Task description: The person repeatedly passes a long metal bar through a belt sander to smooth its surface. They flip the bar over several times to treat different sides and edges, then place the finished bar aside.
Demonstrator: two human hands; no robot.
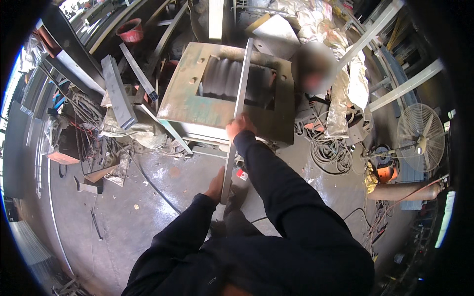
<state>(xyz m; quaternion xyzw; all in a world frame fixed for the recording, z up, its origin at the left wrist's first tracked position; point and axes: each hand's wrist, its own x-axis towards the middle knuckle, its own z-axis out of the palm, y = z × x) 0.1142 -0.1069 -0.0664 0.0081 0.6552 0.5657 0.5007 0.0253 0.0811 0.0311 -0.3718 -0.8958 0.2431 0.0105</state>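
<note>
A long, straight grey metal bar (243,84) runs from near my body out over a worn greenish machine (178,98). My right hand (240,127) is wrapped round the bar near the machine's front edge. Close to the bar's near end, my left hand (216,185) grips it from the left side, its fingers partly hidden behind the bar. The far end of the bar reaches past the rectangular opening in the machine's top, where dark ridged rollers (224,79) show. Whether the bar touches the machine I cannot tell.
Square metal tubes (117,93) and a red bucket (130,30) are at the left. Coiled cables (332,150), a standing fan (421,138) and a lying gas cylinder (407,191) are at the right. A dark hose (157,186) crosses the floor. A blurred patch hides something beside the machine.
</note>
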